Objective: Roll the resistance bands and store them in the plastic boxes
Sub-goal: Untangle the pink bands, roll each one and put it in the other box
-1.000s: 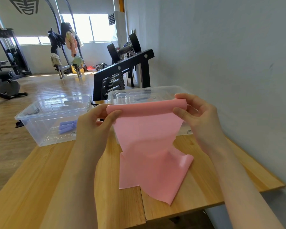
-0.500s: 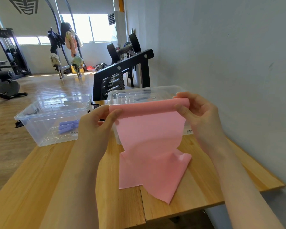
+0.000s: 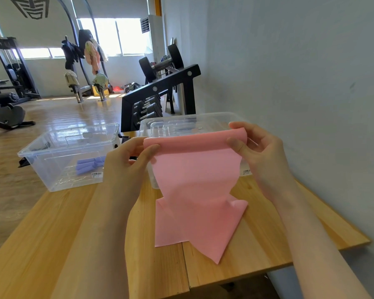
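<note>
1. The pink band is hanging between both hands above the wooden table — its top edge is turning over into the start of a roll, while its loose tail is lying crumpled on the tabletop.
2. The left hand is pinching the left end of the rolled edge, thumb in front and fingers behind; the right hand is pinching the right end the same way. Both are closing narrowly on the band.
3. Judging by its drape and folds, the band is thin, soft and very light. It is probably stretchy and slightly tacky, so it should grip itself once wound, but a slack roll is likely to spring open.
4. The best hold appears to be at the two ends of the roll, keeping even tension so that the edges are stacking square rather than coning to one side.
5. Two clear boxes are waiting — the left box is holding a purple roll, and the right box is sitting just behind the band, its contents unclear.
</note>
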